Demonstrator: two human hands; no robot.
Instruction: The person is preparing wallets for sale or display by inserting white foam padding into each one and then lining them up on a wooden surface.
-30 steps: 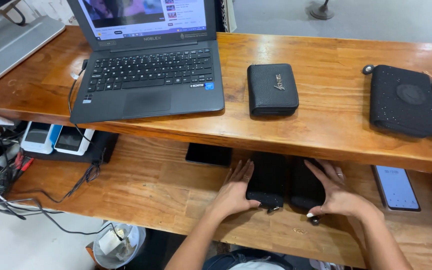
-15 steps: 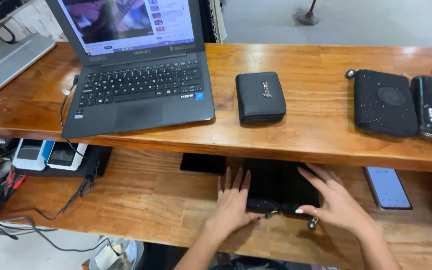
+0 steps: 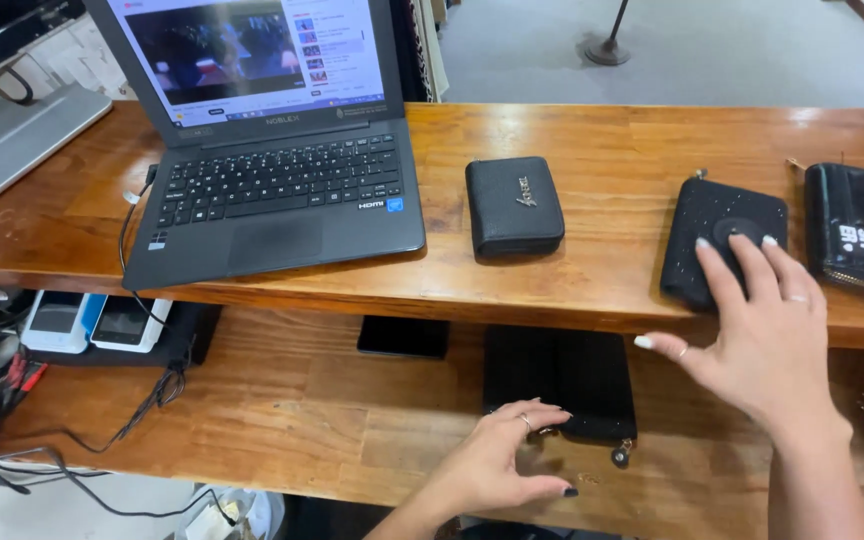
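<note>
Two hands apart, both open: right hand (image 3: 762, 330) reaching toward speckled pouch (image 3: 722, 240) at two o'clock — left hand (image 3: 512, 450) grazing black wallet (image 3: 562, 380). Best pinched by its near edge.

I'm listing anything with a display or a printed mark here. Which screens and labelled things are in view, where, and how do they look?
Laptop screen: upper shelf, left; lit, a video beside a column of thumbnails.
Small black pouch: upper shelf, middle; squarish, small pale mark.
Black wallet: upper shelf, far right; white lettering.
Dark phone: lower shelf; screen off.
</note>
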